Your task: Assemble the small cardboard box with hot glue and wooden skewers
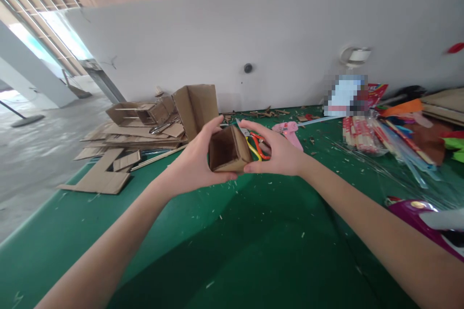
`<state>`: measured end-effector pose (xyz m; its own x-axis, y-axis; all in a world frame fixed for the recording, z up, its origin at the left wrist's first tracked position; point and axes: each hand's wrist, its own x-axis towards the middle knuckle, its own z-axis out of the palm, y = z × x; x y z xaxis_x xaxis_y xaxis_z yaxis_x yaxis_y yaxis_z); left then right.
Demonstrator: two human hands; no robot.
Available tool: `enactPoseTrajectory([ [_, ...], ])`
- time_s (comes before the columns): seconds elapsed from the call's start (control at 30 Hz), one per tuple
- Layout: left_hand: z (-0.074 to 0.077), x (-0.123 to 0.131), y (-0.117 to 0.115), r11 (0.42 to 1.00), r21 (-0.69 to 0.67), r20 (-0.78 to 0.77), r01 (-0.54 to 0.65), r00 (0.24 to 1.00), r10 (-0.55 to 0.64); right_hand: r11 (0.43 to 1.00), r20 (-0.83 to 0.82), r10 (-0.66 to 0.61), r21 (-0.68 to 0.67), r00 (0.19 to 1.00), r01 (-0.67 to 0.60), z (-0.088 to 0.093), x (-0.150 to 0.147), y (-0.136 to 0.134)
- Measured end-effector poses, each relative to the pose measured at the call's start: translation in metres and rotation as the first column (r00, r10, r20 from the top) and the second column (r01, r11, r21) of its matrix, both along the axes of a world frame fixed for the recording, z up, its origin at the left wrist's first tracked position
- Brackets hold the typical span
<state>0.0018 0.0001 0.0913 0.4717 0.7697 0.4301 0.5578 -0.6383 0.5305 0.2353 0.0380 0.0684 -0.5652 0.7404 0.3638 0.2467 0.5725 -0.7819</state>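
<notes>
Between my two hands is a small cardboard box, held above the green table with its open end tilted towards me. My left hand wraps round the box's left side, the thumb underneath. On the right side, my right hand grips it with the fingers over the far edge and the thumb at the near lower corner. Just behind the box lie scissors with orange and yellow handles, partly hidden by my right hand. A pink glue gun rests beyond that hand.
Cardboard sheets and a folded cardboard piece are at the left on the green table. Packs of sticks lie to the right, near a purple object. A white wall bounds the far edge.
</notes>
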Motion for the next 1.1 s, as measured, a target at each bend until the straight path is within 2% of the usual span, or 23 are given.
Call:
enactPoseTrajectory([
  [0.07,0.002,-0.001,-0.002,0.999,0.051,-0.134,-0.008,0.991,0.015,0.999,0.06,0.015,0.035,0.998,-0.017,0.001,0.002,-0.001],
  [0.1,0.002,-0.001,-0.003,0.997,0.077,-0.144,0.002,0.99,0.009,0.999,0.059,0.024,0.042,0.998,-0.027,0.001,0.002,-0.001],
  [0.17,0.003,-0.002,-0.003,0.994,0.102,-0.069,0.029,0.997,-0.022,0.999,-0.005,0.032,0.034,0.999,-0.032,-0.001,0.002,0.0],
  [0.27,0.002,-0.004,0.0,0.996,0.067,0.064,0.067,0.995,-0.071,0.998,-0.148,0.054,-0.011,0.988,-0.056,-0.006,0.003,0.005],
  [0.33,0.003,-0.006,0.002,0.997,0.053,0.07,0.054,0.996,-0.058,0.996,-0.174,0.077,-0.033,0.982,-0.084,-0.007,0.004,0.007],
  [0.43,0.005,-0.007,0.002,0.991,0.126,-0.008,-0.035,0.999,0.037,0.994,-0.092,0.101,-0.021,0.991,-0.103,-0.003,0.006,0.005],
  [0.57,0.009,-0.007,-0.001,0.972,0.217,-0.114,-0.089,0.987,0.116,0.993,0.01,0.056,0.1,0.998,-0.057,0.009,0.004,-0.004],
  [0.7,0.012,-0.007,-0.004,0.953,0.296,-0.191,-0.06,0.974,0.121,0.978,0.052,0.008,0.206,0.999,-0.019,0.015,0.002,-0.01],
  [0.93,0.018,-0.008,-0.006,0.905,0.425,-0.237,0.03,0.968,0.08,0.951,0.114,-0.056,0.31,0.992,0.018,0.014,0.003,-0.011],
  [1.1,0.019,-0.007,-0.005,0.861,0.5,-0.269,0.096,0.962,0.049,0.942,0.117,-0.099,0.332,0.988,0.055,0.011,0.001,-0.01],
])
